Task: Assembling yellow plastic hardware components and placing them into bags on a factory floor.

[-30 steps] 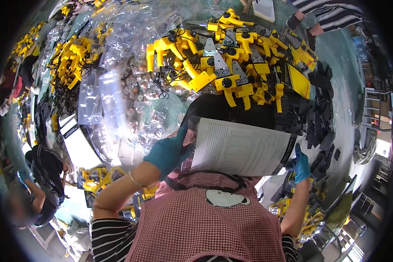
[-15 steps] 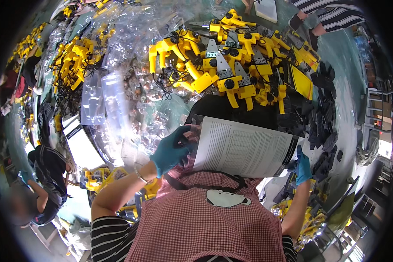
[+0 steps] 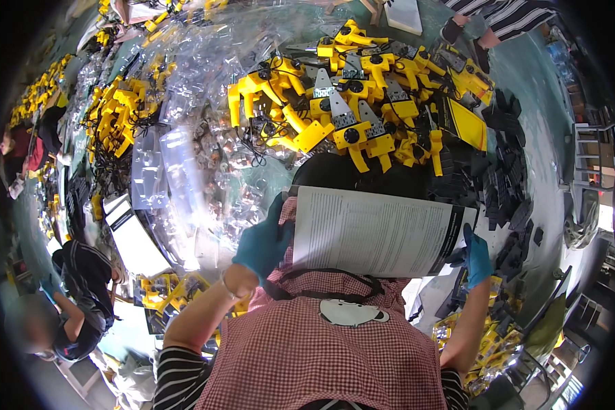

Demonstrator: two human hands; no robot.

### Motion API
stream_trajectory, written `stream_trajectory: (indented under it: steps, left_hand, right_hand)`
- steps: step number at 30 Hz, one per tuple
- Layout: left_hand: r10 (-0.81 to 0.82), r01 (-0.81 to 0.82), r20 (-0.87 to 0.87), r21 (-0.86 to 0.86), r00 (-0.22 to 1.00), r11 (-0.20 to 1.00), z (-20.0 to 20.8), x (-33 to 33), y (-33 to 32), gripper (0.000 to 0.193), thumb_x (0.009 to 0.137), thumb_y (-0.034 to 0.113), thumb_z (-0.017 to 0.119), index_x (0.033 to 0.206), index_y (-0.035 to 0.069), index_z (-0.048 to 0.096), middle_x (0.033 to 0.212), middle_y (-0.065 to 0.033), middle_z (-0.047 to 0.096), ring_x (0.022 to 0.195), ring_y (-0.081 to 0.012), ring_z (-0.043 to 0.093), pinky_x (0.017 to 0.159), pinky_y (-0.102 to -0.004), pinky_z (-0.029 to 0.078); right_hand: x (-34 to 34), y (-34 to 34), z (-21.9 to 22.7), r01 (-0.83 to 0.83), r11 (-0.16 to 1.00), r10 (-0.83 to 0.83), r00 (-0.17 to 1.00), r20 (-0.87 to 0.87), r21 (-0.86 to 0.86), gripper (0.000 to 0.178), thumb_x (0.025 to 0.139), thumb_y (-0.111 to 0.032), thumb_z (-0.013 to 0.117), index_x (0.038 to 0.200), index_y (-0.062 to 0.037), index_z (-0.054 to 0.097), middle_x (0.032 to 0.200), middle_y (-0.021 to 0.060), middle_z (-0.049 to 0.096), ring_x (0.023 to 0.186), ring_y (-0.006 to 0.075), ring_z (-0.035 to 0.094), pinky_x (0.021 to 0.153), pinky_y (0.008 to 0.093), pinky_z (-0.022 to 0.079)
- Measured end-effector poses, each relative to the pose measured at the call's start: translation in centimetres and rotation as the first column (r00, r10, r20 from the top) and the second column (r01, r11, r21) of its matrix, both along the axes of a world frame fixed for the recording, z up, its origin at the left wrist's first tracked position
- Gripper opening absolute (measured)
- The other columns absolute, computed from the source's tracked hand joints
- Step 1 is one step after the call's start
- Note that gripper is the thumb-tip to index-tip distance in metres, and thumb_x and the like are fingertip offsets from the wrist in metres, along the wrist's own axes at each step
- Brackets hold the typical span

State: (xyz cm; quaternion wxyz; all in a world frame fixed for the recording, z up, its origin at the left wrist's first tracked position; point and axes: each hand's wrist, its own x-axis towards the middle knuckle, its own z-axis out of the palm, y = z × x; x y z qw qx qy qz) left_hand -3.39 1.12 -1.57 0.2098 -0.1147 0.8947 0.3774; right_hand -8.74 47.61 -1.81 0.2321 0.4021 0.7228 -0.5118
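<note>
The printed sheet (image 3: pixel 379 232) sits centre frame, held flat over a black case (image 3: pixel 362 176). Left hand (image 3: pixel 265 240), blue-gloved, clutches its left edge; right hand (image 3: pixel 477 256) pinches the right edge. Yellow tools (image 3: pixel 348 89) are heaped above, clear plastic trays (image 3: pixel 164 164) at left.

The setting is a factory packing or assembly floor. A broad green worktable (image 3: pixel 526 96) carries a large heap of identical yellow plastic power tools with grey metal plates (image 3: pixel 362 102), a second heap of the same yellow tools (image 3: pixel 119 116) further left, a spread of clear plastic blister trays (image 3: pixel 178 164), and a scatter of black moulded plastic parts (image 3: pixel 506 178). Several workers share the table: one in a striped top (image 3: pixel 506 17) at the far side, another seated in dark clothing (image 3: pixel 82 301) at the left. The wearer has a red checked apron (image 3: pixel 321 362).
</note>
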Motion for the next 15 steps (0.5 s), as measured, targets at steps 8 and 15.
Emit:
stream_trajectory:
  steps: [8, 15]
  left_hand:
    - [-0.14, 0.143, 0.09, -0.027, 0.986, 0.989, 2.0, 2.4, -0.3, 0.076, 0.089, 0.02, 0.054, 0.151, 0.01, 0.01, 0.071, -0.0239, 0.064, 0.064, -0.0432, 0.064, 0.063, -0.0524, 0.052]
    - [-0.135, 0.065, 0.201, 0.322, 0.97, 0.944, 5.7, -2.8, -2.6, 0.073, 0.091, 0.005, 0.049, 0.152, 0.007, 0.009, 0.077, -0.0162, 0.066, 0.07, -0.0303, 0.069, 0.071, -0.0403, 0.055]
  right_hand:
    - [0.0, 0.9, -3.4, -0.053, 0.998, 0.053, 0.998, -0.016, 0.031, 0.062, 0.092, -0.055, 0.054, 0.103, 0.0053, 0.062, 0.074, 0.0147, 0.063, 0.05, 0.0264, 0.064, 0.044, 0.0357, 0.056]
    - [-6.2, 8.9, -7.6, -0.125, 0.992, 0.124, 0.989, -0.079, -0.007, 0.041, 0.097, -0.038, 0.05, 0.098, 0.0003, 0.064, 0.081, 0.0118, 0.068, 0.052, 0.0233, 0.064, 0.048, 0.0353, 0.056]
